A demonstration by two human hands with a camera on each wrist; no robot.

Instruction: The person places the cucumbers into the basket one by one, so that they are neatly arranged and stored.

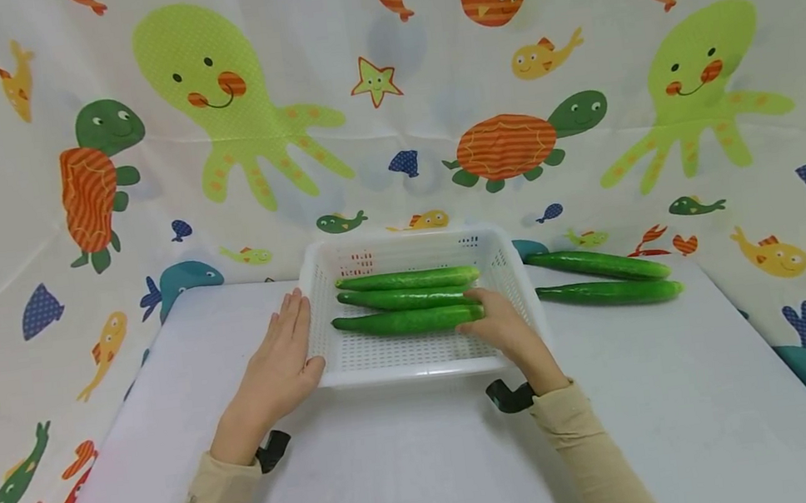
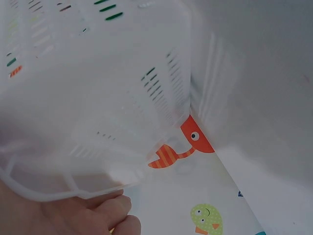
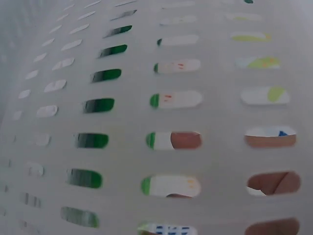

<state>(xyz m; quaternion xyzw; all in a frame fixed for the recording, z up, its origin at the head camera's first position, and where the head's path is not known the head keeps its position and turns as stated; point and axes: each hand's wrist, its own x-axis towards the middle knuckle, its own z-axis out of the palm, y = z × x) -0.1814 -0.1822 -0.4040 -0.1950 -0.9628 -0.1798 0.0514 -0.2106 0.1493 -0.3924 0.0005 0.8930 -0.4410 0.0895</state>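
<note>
A white plastic basket (image 1: pixel 418 372) holds three green cucumbers lying side by side. My left hand (image 1: pixel 283 365) rests along the basket's left side with its fingers straight. In the left wrist view, the fingers (image 2: pixel 110 215) show beside the basket's rim. Inside the basket, my right hand (image 1: pixel 500 320) grips the right end of the nearest cucumber (image 1: pixel 397 323), thumb on the near side and fingers on the far side. Behind it lie the middle cucumber (image 1: pixel 401 298) and the far cucumber (image 1: pixel 407 280). The right wrist view looks through the slotted basket wall (image 3: pixel 132 117), which hides most of that hand.
Two more cucumbers, one farther back (image 1: pixel 601 265) and one nearer (image 1: pixel 608 293), lie on the white table (image 1: pixel 429 466) right of the basket. A cloth with printed sea animals (image 1: pixel 349 57) hangs behind the table and along its sides.
</note>
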